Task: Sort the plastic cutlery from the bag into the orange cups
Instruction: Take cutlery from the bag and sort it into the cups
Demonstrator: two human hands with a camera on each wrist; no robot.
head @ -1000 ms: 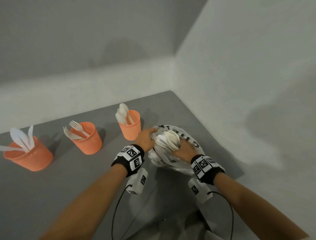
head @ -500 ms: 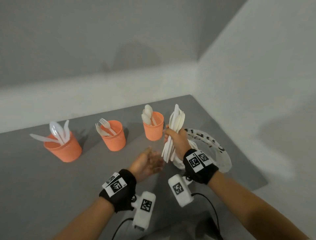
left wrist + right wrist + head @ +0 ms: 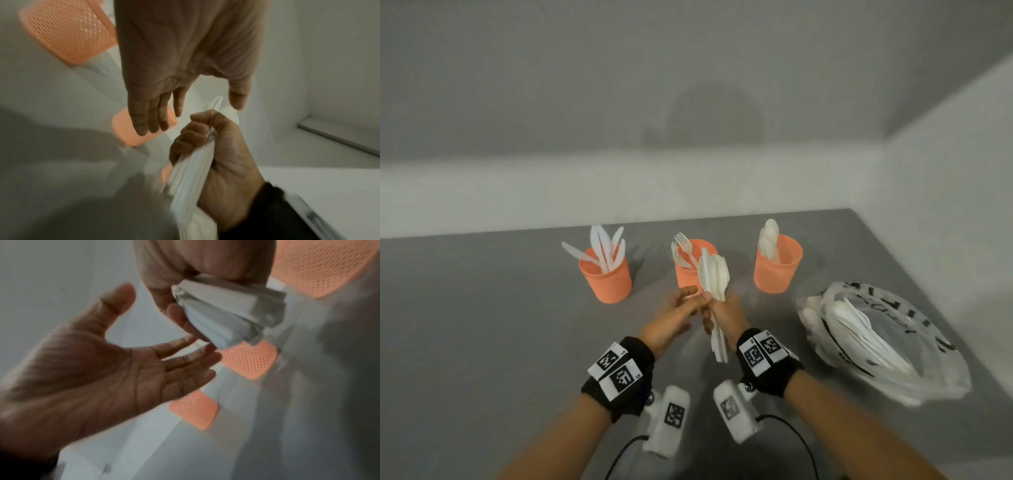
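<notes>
Three orange cups stand in a row: the left cup [image 3: 606,281] holds knives, the middle cup [image 3: 686,274] forks, the right cup [image 3: 777,270] spoons. My right hand [image 3: 722,313] grips a bundle of white cutlery [image 3: 714,275] upright, just in front of the middle cup. In the right wrist view the same bundle [image 3: 228,313] sits in my curled fingers. My left hand [image 3: 686,303] reaches to the bundle with straight fingers [image 3: 152,116] and the thumb spread; whether they touch it I cannot tell. The plastic bag [image 3: 876,342] lies to the right with more cutlery inside.
The grey table [image 3: 482,342] ends at a white wall behind the cups and another wall [image 3: 945,222] close on the right, just past the bag. Bare table lies to the left of the cups and in front of my hands.
My right hand lifted the bundle out of the bag and carried it left, in front of the middle cup. My left hand left the bag and came up beside the bundle.
</notes>
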